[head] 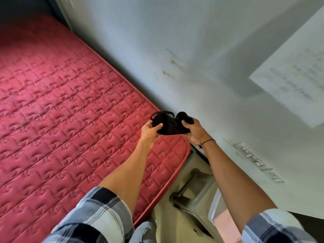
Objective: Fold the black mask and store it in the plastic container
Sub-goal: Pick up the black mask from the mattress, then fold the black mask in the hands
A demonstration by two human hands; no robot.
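Observation:
The black mask is held in the air between both hands, above the near right corner of the red mattress. My left hand grips its left side, where an ear loop sticks up. My right hand grips its right side, with black fabric bunched over the fingers. A clear plastic container stands on the floor at the lower right, partly hidden under my right forearm.
A red quilted mattress fills the left side. A white appliance wall with a sheet of paper rises on the right. Beige floor with a metal frame lies between the mattress and the container.

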